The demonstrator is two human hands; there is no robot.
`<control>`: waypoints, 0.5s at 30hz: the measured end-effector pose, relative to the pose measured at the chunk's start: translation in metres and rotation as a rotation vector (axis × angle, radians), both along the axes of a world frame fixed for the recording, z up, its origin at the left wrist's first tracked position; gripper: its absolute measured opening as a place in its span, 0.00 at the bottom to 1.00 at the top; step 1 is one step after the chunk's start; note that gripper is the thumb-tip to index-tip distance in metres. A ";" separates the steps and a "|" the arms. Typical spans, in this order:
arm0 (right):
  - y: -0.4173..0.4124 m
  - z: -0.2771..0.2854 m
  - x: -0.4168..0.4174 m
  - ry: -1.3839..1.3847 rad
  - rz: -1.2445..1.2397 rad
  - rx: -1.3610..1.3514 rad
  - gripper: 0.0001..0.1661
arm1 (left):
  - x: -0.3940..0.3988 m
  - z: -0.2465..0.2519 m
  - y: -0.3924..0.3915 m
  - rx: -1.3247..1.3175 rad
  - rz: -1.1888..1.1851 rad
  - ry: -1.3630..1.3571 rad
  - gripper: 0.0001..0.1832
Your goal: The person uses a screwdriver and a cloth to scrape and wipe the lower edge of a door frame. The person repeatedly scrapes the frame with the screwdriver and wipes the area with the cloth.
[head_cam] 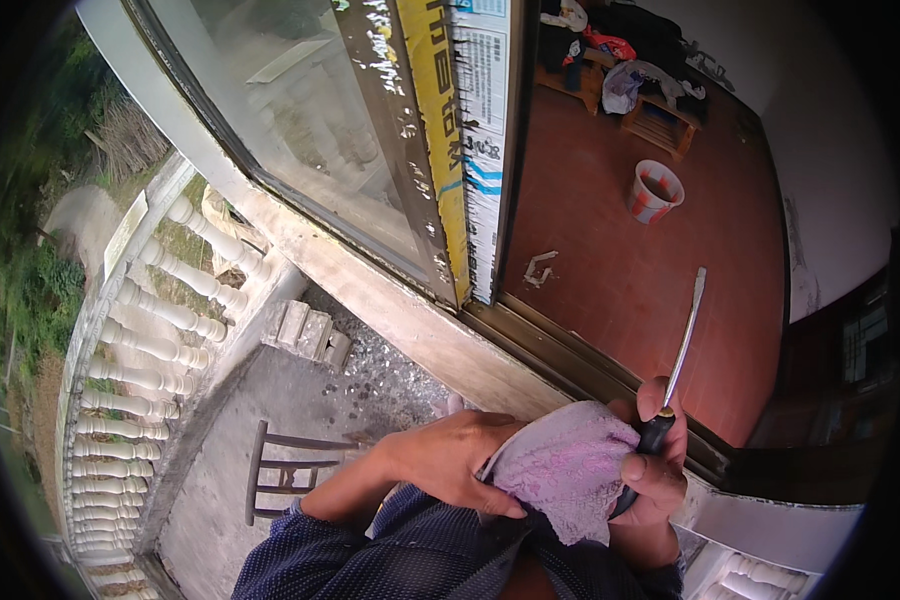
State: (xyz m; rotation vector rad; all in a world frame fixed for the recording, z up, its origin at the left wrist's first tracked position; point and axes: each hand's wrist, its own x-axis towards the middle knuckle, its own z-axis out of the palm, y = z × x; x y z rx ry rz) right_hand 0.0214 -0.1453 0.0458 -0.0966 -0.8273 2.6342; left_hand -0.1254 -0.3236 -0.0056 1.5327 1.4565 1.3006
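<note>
Close in front of my body, my left hand [456, 461] grips a pinkish-lilac cloth [566, 472], its thumb laid over the near edge. The cloth hangs between both hands and reaches the fingers of the other one. My right hand [656, 469] is wrapped around the black handle of a flat-blade screwdriver [656, 431], whose metal shaft points up and away. Both hands are near the brown metal sliding-window track [555, 352] on the sill. Above the track stands a brown-framed glass pane [307, 127], with torn yellow and white protective film [439, 150] along its frame.
Beyond the opening, a white and red bucket [656, 192] stands on a red floor [592, 247] near wooden furniture [660, 124] heaped with clothes. Outside are a white balustrade [154, 337], a block of moulded masonry [307, 334] and a dark wooden chair [285, 465].
</note>
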 end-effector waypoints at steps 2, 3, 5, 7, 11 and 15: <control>-0.004 -0.001 -0.011 0.012 0.007 0.000 0.31 | -0.002 -0.018 -0.015 -0.135 0.111 -0.087 0.37; -0.006 -0.002 -0.015 0.016 0.007 -0.002 0.31 | -0.003 -0.027 -0.023 -0.204 0.163 -0.133 0.38; -0.007 -0.005 -0.020 -0.077 -0.031 0.016 0.31 | 0.003 -0.041 -0.040 -0.149 0.328 -0.355 0.33; -0.004 -0.005 -0.021 -0.253 -0.115 0.053 0.31 | 0.008 -0.064 -0.058 -0.025 0.512 -0.580 0.31; 0.013 -0.032 -0.010 -0.477 -0.172 0.585 0.26 | -0.011 -0.065 -0.082 0.106 0.690 -0.687 0.23; 0.009 -0.044 -0.012 -0.618 -0.161 0.807 0.21 | -0.026 -0.025 -0.060 0.072 0.880 -0.506 0.15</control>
